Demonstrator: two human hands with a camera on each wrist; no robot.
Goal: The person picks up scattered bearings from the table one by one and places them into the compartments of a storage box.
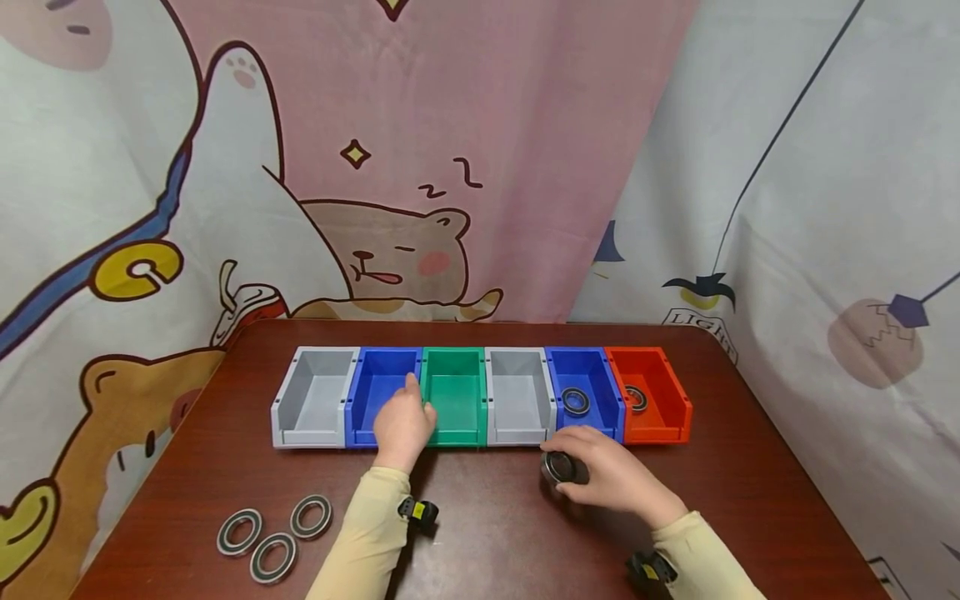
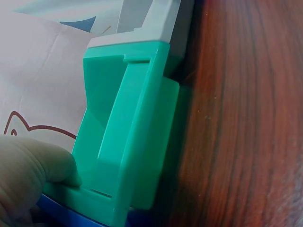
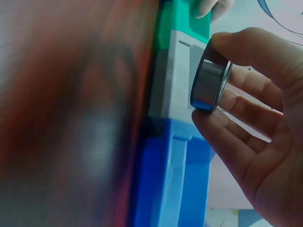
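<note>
A person sits at a brown desk (image 1: pixel 487 533). Six little bins stand in a row near the back edge of the desk, all touching side by side. From left to right they are a grey bin (image 1: pixel 313 400), a blue bin (image 1: pixel 375 392), a green bin (image 1: pixel 453 398), a second grey bin (image 1: pixel 519 400), a second blue bin (image 1: pixel 592 379) and a red bin (image 1: pixel 660 400).

The right hand (image 1: pixel 611 475) is on the desk just in front of the second grey bin and the second blue bin. Its fingers and thumb are curled round a metal ring (image 1: pixel 558 467) and pinch it by its sides. In the right wrist view the ring (image 3: pixel 210 85) stands on its edge between the thumb and the fingertips (image 3: pixel 222 137), close to the front of the grey bin (image 3: pixel 177 75).

The left hand (image 1: pixel 403 425) rests on the front wall where the first blue bin and the green bin meet. Its fingers lie fairly straight, and one points into the blue bin. In the left wrist view a finger (image 2: pixel 42 165) touches the green bin (image 2: pixel 128 137). The hand holds nothing.

One dark ring (image 1: pixel 576 402) lies in the second blue bin. Another ring (image 1: pixel 636 398) lies in the red bin. Three flat rings (image 1: pixel 273 529) lie close together near the front left corner of the desk.
</note>
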